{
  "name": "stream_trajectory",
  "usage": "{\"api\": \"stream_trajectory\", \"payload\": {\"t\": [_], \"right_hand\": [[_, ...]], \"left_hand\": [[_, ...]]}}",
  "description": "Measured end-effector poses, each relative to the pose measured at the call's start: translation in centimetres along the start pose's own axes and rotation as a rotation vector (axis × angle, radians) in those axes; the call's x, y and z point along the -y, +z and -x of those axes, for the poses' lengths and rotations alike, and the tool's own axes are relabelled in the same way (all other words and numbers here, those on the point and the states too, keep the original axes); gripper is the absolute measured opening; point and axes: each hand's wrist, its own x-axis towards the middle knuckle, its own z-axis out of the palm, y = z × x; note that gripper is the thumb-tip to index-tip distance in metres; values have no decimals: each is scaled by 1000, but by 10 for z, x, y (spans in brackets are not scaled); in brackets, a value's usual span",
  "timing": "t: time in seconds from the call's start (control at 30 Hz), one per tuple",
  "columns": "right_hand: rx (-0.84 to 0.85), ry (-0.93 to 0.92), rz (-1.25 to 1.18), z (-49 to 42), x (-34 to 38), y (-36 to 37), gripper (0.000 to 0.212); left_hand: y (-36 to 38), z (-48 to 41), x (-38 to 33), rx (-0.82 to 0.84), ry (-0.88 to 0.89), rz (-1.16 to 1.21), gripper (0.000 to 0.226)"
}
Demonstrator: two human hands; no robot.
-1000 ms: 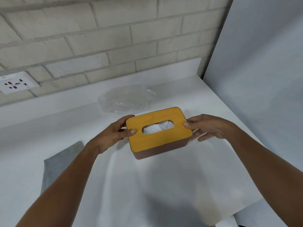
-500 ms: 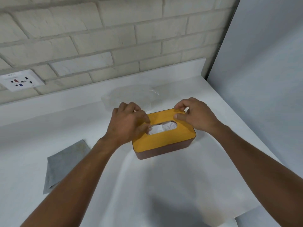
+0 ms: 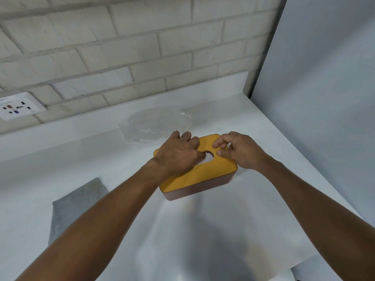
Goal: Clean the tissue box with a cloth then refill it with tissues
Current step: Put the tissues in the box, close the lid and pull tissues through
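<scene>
Left hand (image 3: 178, 157) dug into the yellow-topped brown tissue box (image 3: 203, 177), grip hidden; the loose, empty right hand (image 3: 241, 153) at three o'clock needed to steady it.

A single wide-angle camera, worn on your head, supplies the view. It faces forward and down onto the desk (image 3: 60, 159), with the brick wall (image 3: 121, 37) across the top of frame. Your forearms enter from the bottom edge. The left hand (image 3: 178, 155) and right hand (image 3: 241, 153) sit near centre.
</scene>
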Motion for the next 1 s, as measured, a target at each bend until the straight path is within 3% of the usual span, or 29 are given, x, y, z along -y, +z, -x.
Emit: {"api": "stream_trajectory", "payload": {"t": [0.1,0.2,0.47,0.63,0.73,0.9,1.0], "right_hand": [[9,-4,-4,0,0,0,19],[18,14,-36,-1,0,0,20],[11,44,-157,2,11,-7,20],[224,-46,-218,-3,45,-18,44],[347,-93,-100,-11,61,-20,33],[288,-109,-127,-24,75,-15,23],[279,-117,-7,-30,81,-13,22]], "left_hand": [[1,-5,0,3,36,-38,52],[4,-5,5,-17,35,-2,31],[-17,14,21,-28,-106,385,14],[-34,20,23,-112,-66,493,10],[-43,18,28,-115,-84,546,10],[-44,21,38,-161,-89,633,12],[-39,25,43,-224,-131,671,14]]}}
